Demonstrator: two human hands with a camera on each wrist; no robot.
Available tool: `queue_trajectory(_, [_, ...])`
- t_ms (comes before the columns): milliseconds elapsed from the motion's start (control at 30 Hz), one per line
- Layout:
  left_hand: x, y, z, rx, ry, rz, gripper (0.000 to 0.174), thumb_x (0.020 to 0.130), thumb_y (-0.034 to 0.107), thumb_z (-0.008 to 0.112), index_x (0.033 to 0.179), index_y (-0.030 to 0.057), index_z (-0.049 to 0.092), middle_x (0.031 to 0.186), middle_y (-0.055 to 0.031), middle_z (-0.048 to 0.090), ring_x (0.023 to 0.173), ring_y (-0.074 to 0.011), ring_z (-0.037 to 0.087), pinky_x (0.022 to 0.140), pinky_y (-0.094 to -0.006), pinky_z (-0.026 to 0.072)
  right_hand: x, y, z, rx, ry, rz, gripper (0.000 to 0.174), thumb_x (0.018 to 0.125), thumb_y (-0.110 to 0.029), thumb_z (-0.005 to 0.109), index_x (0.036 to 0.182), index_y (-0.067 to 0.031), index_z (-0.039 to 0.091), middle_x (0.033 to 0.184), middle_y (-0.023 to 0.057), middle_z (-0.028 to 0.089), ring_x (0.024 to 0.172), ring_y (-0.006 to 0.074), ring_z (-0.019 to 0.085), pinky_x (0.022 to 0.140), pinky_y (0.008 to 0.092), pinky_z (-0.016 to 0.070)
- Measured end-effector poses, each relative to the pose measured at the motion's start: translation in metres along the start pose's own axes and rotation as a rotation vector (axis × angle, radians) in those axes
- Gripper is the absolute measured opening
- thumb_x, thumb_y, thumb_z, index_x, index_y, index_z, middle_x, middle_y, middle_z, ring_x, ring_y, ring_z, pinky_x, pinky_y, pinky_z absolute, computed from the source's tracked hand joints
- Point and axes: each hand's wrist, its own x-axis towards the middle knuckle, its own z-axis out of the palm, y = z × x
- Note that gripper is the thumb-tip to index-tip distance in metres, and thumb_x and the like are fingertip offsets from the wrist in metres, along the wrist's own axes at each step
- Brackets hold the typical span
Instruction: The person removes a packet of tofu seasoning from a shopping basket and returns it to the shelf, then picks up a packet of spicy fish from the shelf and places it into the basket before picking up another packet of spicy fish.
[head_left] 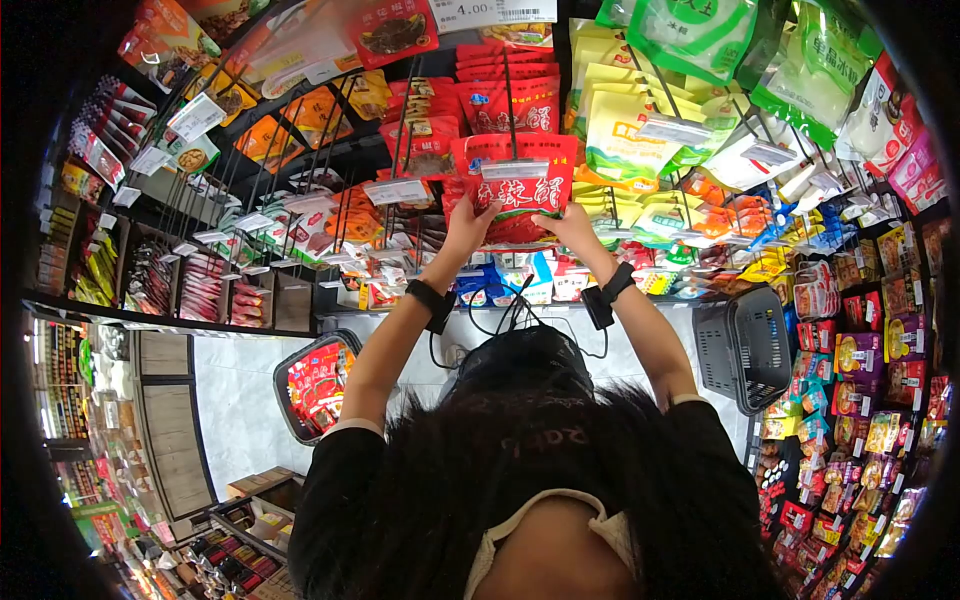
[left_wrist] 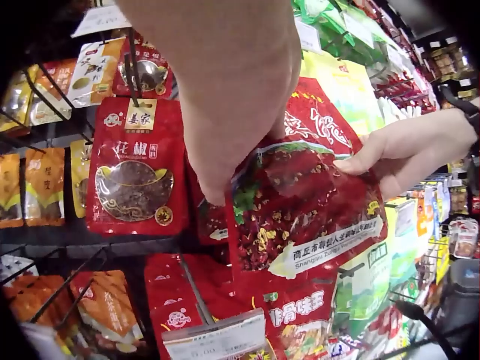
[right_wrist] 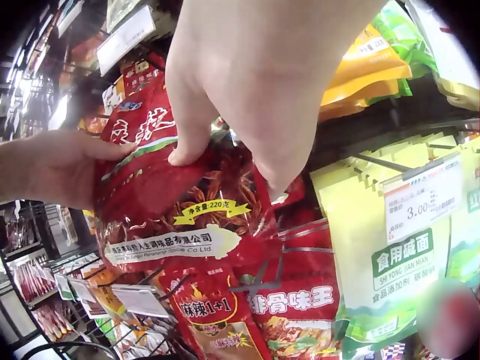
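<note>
A red packet of dried spices [head_left: 530, 212] with white lettering hangs level with the peg rack, gripped by both hands. My left hand [head_left: 468, 228] pinches its left side, and my right hand [head_left: 573, 230] holds the right side with the thumb on the front. Through the clear window of the packet [right_wrist: 169, 187] brown star-shaped spices show in the right wrist view. More red packets [head_left: 510, 105] hang on the peg above and behind it. Beside it in the left wrist view is a red packet with a round window [left_wrist: 137, 169].
Yellow packets [head_left: 625, 130] hang to the right, orange ones [head_left: 270, 140] to the left. Price tags [head_left: 400, 190] stick out on the peg ends. On the floor stand a basket [head_left: 283, 390] with red packets at left and a grey basket [head_left: 715, 350] at right.
</note>
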Motion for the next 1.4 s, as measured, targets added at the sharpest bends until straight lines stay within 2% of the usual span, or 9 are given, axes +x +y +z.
queue_trajectory(100, [-0.005, 0.006, 0.002, -0.05, 0.004, 0.007, 0.027, 0.082, 0.017, 0.061, 0.101, 0.0022, 0.049, 0.065, -0.0028, 0.055, 0.037, -0.0092, 0.047, 0.031, -0.0215, 0.0369, -0.001, 0.003, 0.002, 0.012, 0.002, -0.016, 0.032, 0.067, -0.015, 0.073, 0.095, -0.0033, 0.062, 0.086, 0.0119, 0.064, 0.075, 0.0215, 0.061, 0.07, 0.0322, 0.0465])
queue_trajectory(200, [-0.006, 0.002, 0.001, -0.048, 0.002, -0.008, 0.027, 0.082, 0.017, 0.061, 0.101, 0.0022, 0.05, 0.066, -0.0029, 0.056, 0.038, -0.009, 0.047, 0.031, -0.0212, 0.0366, -0.006, -0.004, 0.0, -0.008, -0.007, -0.009, 0.029, 0.072, -0.016, 0.071, 0.094, -0.0015, 0.061, 0.081, 0.0067, 0.065, 0.072, 0.0138, 0.059, 0.068, 0.0295, 0.0462])
queue_trajectory(400, [-0.012, 0.001, -0.002, -0.003, -0.016, -0.02, 0.026, 0.082, 0.017, 0.061, 0.1, 0.0021, 0.051, 0.068, -0.0029, 0.058, 0.039, -0.0088, 0.048, 0.031, -0.0215, 0.0362, -0.013, -0.01, 0.001, -0.069, 0.023, -0.122, 0.029, 0.072, -0.015, 0.07, 0.095, -0.001, 0.061, 0.082, 0.0078, 0.065, 0.072, 0.0164, 0.06, 0.069, 0.0303, 0.0462])
queue_trajectory(500, [-0.008, -0.013, 0.002, 0.011, 0.03, 0.254, 0.026, 0.082, 0.017, 0.061, 0.101, 0.0021, 0.051, 0.073, -0.0032, 0.059, 0.041, -0.0086, 0.05, 0.031, -0.0213, 0.0363, -0.018, -0.014, 0.001, -0.067, 0.003, -0.085, 0.028, 0.072, -0.015, 0.07, 0.095, -0.001, 0.061, 0.083, 0.0087, 0.065, 0.073, 0.0171, 0.06, 0.07, 0.0305, 0.0463])
queue_trajectory(567, [-0.009, -0.019, 0.002, 0.01, 0.04, 0.256, 0.027, 0.082, 0.016, 0.061, 0.102, 0.0022, 0.05, 0.076, -0.0034, 0.059, 0.044, -0.0083, 0.05, 0.032, -0.0208, 0.0367, -0.023, -0.021, -0.001, -0.07, -0.009, -0.069, 0.027, 0.072, -0.015, 0.07, 0.094, -0.0008, 0.061, 0.083, 0.0086, 0.065, 0.073, 0.0166, 0.06, 0.07, 0.0304, 0.0463])
queue_trajectory(667, [-0.023, 0.008, -0.001, -0.01, -0.005, -0.029, 0.029, 0.082, 0.015, 0.061, 0.105, 0.0025, 0.049, 0.079, -0.0034, 0.06, 0.046, -0.0077, 0.051, 0.033, -0.0198, 0.0375, -0.025, -0.019, -0.001, -0.058, -0.012, -0.056, 0.026, 0.073, -0.014, 0.07, 0.093, -0.0005, 0.062, 0.082, 0.0084, 0.065, 0.072, 0.0156, 0.06, 0.069, 0.0302, 0.0465])
queue_trajectory(1200, [-0.044, 0.03, 0.002, -0.05, 0.004, -0.038, 0.024, 0.083, 0.015, 0.059, 0.103, 0.004, 0.05, 0.074, -0.0006, 0.058, 0.045, -0.006, 0.049, 0.036, -0.0192, 0.0375, -0.038, -0.016, -0.002, -0.052, -0.019, -0.049, 0.023, 0.073, -0.011, 0.069, 0.092, -0.0007, 0.062, 0.08, 0.0069, 0.065, 0.07, 0.0122, 0.059, 0.067, 0.0279, 0.0467])
queue_trajectory(1300, [-0.045, 0.024, 0.005, -0.078, 0.016, 0.07, 0.023, 0.083, 0.015, 0.059, 0.102, 0.004, 0.051, 0.074, -0.0004, 0.058, 0.046, -0.0056, 0.049, 0.036, -0.0188, 0.037, -0.042, -0.019, -0.002, -0.093, 0.011, -0.107, 0.022, 0.073, -0.012, 0.069, 0.091, -0.0007, 0.063, 0.077, 0.0075, 0.065, 0.067, 0.0129, 0.06, 0.064, 0.0275, 0.047])
queue_trajectory(1400, [-0.052, 0.042, 0.005, -0.087, -0.011, -0.017, 0.022, 0.083, 0.016, 0.059, 0.101, 0.0039, 0.052, 0.075, -0.0001, 0.058, 0.051, -0.0052, 0.051, 0.04, -0.0188, 0.0396, -0.049, -0.027, -0.006, -0.075, -0.033, 0.053, 0.032, 0.068, -0.021, 0.072, 0.092, -0.0029, 0.062, 0.085, 0.0141, 0.064, 0.078, 0.0291, 0.062, 0.069, 0.036, 0.0476])
